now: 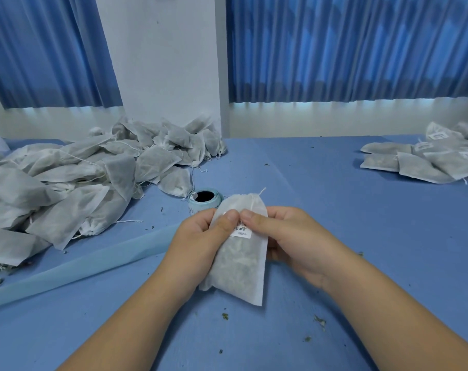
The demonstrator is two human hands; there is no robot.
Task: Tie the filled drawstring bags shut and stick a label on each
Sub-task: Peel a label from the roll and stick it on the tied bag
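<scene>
bag [240,266]: held just above the table [334,210], centre-near; long axis runs away from the person, drawstring mouth at the far end
label [241,231]: on the bag's upper half, under both thumbs
left hand [200,236]: grips the bag's left edge
right hand [289,236]: grips the right edge
label roll [204,200]: just behind the bag
bag pile [66,188]: far left
labelled bags [428,159]: far right

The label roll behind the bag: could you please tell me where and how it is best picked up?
Probably from above: the roll stands on end with its core hole up, so pinch across its outer wall. Come in from the far right, since the held bag crowds its near side.
</scene>
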